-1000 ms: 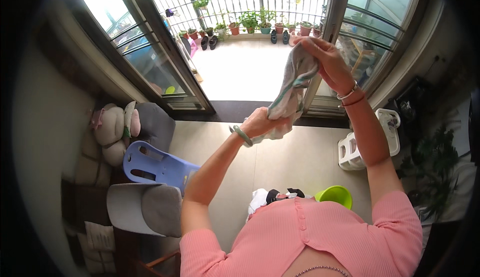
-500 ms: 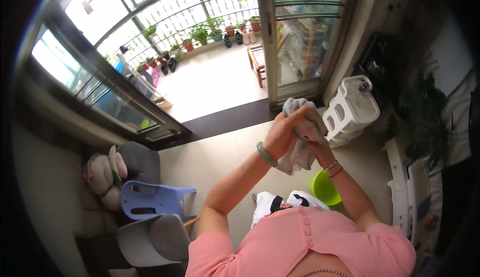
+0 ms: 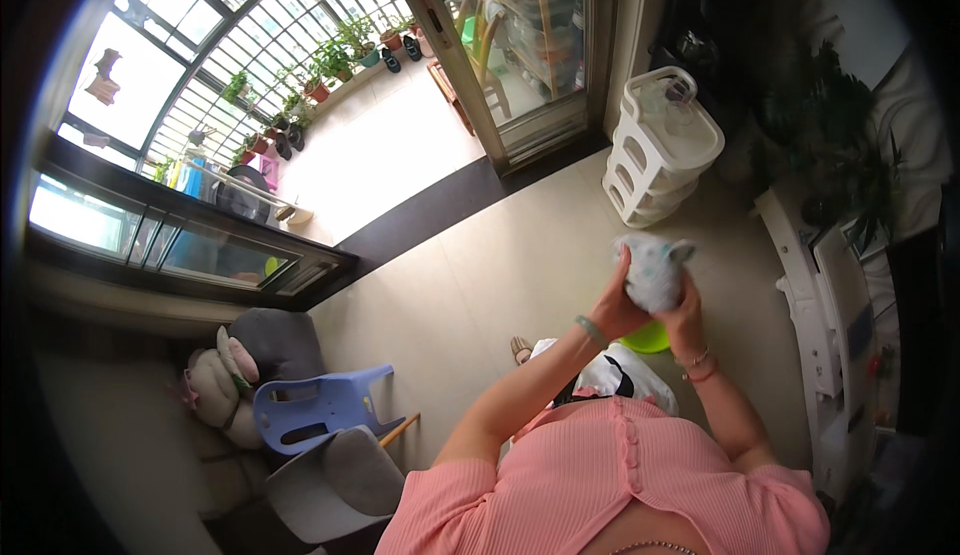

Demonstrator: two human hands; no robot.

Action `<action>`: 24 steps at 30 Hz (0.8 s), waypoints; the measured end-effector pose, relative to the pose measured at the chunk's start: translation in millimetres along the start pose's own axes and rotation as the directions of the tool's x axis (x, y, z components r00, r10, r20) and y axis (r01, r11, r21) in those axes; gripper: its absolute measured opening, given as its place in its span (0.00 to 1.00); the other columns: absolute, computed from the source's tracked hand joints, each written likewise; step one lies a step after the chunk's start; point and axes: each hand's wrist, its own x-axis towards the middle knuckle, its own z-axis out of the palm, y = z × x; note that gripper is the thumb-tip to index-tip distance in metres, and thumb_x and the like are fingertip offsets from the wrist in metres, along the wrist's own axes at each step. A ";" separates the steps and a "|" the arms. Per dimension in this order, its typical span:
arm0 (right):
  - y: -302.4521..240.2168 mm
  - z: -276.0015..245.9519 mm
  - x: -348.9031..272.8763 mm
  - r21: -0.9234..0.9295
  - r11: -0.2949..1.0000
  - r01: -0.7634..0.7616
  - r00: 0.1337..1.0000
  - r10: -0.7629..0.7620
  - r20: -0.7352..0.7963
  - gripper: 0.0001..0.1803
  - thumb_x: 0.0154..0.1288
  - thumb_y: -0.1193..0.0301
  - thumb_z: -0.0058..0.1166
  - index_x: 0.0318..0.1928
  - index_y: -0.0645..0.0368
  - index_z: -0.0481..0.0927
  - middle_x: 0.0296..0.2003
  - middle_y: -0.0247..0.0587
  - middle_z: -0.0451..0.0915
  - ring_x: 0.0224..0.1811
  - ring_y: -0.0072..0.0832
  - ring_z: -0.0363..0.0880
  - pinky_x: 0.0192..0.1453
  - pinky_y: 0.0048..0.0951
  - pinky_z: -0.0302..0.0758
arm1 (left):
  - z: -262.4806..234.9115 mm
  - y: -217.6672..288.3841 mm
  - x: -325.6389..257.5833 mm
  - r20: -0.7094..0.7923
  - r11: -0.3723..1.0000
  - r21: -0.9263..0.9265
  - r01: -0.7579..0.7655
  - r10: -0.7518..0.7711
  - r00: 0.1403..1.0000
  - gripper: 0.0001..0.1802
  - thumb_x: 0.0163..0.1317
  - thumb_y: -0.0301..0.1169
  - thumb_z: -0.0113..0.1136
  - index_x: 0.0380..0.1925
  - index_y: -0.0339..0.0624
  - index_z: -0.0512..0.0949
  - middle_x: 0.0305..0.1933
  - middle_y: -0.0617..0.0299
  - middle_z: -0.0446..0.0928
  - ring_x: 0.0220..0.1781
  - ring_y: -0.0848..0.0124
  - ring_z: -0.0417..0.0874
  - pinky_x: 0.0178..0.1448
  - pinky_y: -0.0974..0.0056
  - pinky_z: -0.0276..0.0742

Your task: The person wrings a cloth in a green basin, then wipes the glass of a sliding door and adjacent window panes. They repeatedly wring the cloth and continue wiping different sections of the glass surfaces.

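Left hand and right hand: both grasping, one on each side of a bunched whitish cloth. Risk: if either grip loosens, a fold could slip free and drop. Lower: green tub, partly hidden. Beyond: white tiered rack, standing on the floor. Farthest: potted plants, in a row.

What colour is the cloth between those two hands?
The cloth is whitish with blue-green touches; head view.

Extends left arm forward, slanted to the right. Extends right arm forward, slanted more steeply, leaning left. Holds left hand and right hand out in front, side by side, near each other, turned inward. Shows digits only in part.
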 end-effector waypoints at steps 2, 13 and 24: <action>-31.0 -9.6 -3.4 0.089 0.992 -0.084 0.961 0.057 0.271 0.35 0.50 0.74 0.66 0.61 0.65 0.69 0.57 0.49 0.71 0.63 0.42 0.70 0.70 0.35 0.64 | 4.7 2.8 14.1 0.104 0.997 -0.064 -0.036 0.042 0.994 0.21 0.68 0.53 0.58 0.48 0.50 0.80 0.43 0.61 0.85 0.44 0.63 0.86 0.54 0.54 0.82; 51.4 -80.8 -2.9 0.712 0.652 -0.258 0.948 0.313 0.057 0.43 0.69 0.39 0.47 0.75 0.49 0.58 0.73 0.32 0.61 0.74 0.34 0.59 0.78 0.44 0.52 | 6.7 -44.2 62.3 0.060 0.984 0.092 0.150 -0.156 0.986 0.18 0.72 0.47 0.53 0.48 0.45 0.79 0.42 0.63 0.84 0.45 0.68 0.86 0.50 0.64 0.83; 11.6 -78.2 23.7 0.614 0.764 -0.197 0.899 0.390 -0.198 0.17 0.64 0.76 0.55 0.53 0.59 0.72 0.34 0.35 0.75 0.36 0.28 0.79 0.47 0.35 0.80 | 7.4 -42.4 66.2 -0.107 0.838 0.314 0.446 -0.436 0.894 0.21 0.71 0.49 0.56 0.48 0.44 0.78 0.40 0.64 0.84 0.37 0.73 0.84 0.45 0.67 0.83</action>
